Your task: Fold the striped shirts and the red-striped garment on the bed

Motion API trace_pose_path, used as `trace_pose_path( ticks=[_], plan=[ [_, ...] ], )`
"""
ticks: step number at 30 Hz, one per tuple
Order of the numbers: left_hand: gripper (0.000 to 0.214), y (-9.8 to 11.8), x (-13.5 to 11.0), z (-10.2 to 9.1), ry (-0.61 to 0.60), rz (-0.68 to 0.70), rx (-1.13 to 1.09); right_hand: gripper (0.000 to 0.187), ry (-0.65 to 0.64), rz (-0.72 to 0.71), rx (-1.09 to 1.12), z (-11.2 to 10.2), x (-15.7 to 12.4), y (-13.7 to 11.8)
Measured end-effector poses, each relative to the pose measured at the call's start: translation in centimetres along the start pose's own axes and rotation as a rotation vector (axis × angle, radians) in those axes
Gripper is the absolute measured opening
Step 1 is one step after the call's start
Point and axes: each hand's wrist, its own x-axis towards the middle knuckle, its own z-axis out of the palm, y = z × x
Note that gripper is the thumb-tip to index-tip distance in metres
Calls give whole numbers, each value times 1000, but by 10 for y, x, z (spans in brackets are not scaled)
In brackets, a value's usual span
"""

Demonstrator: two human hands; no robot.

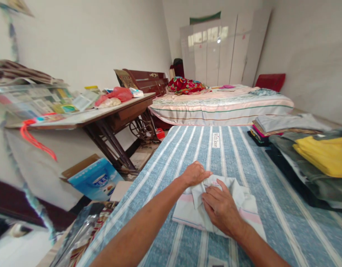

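Note:
A pale shirt (247, 205) with pink and blue stripes lies folded on the blue-and-white striped bedsheet (165, 174), its upper part loosely bunched. At the shirt's far left corner, my left hand (195, 173) is closed, its fingers pinching the cloth edge. My right hand (222, 207) rests on the middle of the shirt, with bent fingers gripping a fold near what looks like the collar. The cloth hides the fingertips of both hands in part.
Stacked clothes (287, 148) stand on the right, with a yellow garment (323, 155) on top. To the left are a sewing-machine table (84, 118) carrying clutter and a blue box (97, 180) on the floor. Another bed (221, 107) lies beyond, before a white wardrobe (212, 55).

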Motion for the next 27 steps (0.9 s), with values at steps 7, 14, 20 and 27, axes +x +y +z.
trace_pose_path(
  ticks=[7, 14, 20, 27],
  plan=[
    [47, 2, 1, -13, 13, -38, -88, 20, -14, 5, -12, 3, -2, 2],
    [21, -25, -46, -36, 103, -233, -198, 19, -21, 10, -7, 3, -5, 5],
    [22, -32, -88, -28, 26, -323, -351, 19, -22, 15, -10, 0, -4, 3],
    [16, -29, -84, -11, 91, -367, -460, 20, -21, -7, -41, -3, -1, 1]
  ],
)
